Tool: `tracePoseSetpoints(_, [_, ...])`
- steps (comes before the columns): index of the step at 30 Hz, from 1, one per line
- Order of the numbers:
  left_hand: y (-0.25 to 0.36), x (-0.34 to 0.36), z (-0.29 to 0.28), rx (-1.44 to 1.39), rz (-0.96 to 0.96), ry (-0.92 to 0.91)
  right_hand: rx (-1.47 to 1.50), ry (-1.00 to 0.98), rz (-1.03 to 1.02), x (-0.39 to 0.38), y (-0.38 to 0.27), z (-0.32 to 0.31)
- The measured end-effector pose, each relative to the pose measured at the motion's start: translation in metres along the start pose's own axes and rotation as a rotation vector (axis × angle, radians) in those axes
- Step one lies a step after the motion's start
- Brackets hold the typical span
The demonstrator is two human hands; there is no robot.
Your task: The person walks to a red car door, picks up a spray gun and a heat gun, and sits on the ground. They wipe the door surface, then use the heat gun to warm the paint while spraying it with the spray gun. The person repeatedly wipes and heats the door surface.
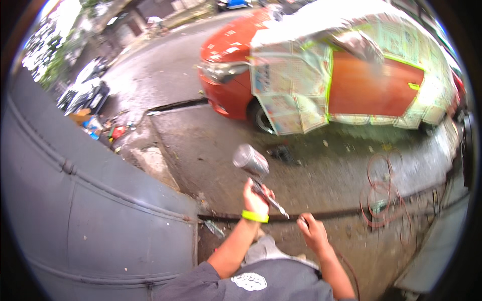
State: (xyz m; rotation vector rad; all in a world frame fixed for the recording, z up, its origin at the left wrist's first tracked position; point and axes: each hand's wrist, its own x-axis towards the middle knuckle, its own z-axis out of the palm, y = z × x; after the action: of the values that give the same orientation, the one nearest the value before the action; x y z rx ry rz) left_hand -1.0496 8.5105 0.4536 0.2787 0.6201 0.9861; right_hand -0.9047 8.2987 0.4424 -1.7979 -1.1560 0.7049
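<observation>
My left hand [257,201], with a yellow-green band at the wrist, is closed around a spray gun [271,198]. The gun's silver cup [251,160] stands tilted beyond my fingers, and its bare handle end points down toward my right side. A short gap from that end, my right hand [312,230] is closed on a small dark tip, which looks like the end of an air hose; my fingers hide most of it. A thin reddish hose [350,268] runs down behind my right forearm. Ahead stands an orange car, its door panel [369,85] bare amid masking paper [286,75].
A grey metal gate [100,200] rises close on my left. Coiled reddish hose [376,190] lies on the wet concrete at right. A narrow gutter [326,215] crosses before me. A dark crumpled thing [282,153] lies near the car; litter [118,132] and a motorcycle [85,93] stand beyond the gate.
</observation>
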Motion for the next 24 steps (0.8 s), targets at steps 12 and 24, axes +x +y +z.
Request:
tracePoseSetpoints(12, [-0.033,-0.044,0.063,0.068,-0.098,-0.107,-0.021,0.096,0.035,-0.041,-0.031,-0.029])
tracePoseSetpoints(24, [-0.041,-0.068,0.072,0.216,0.028,-0.140,0.183,0.103,0.038,-0.048,-0.031,-0.018])
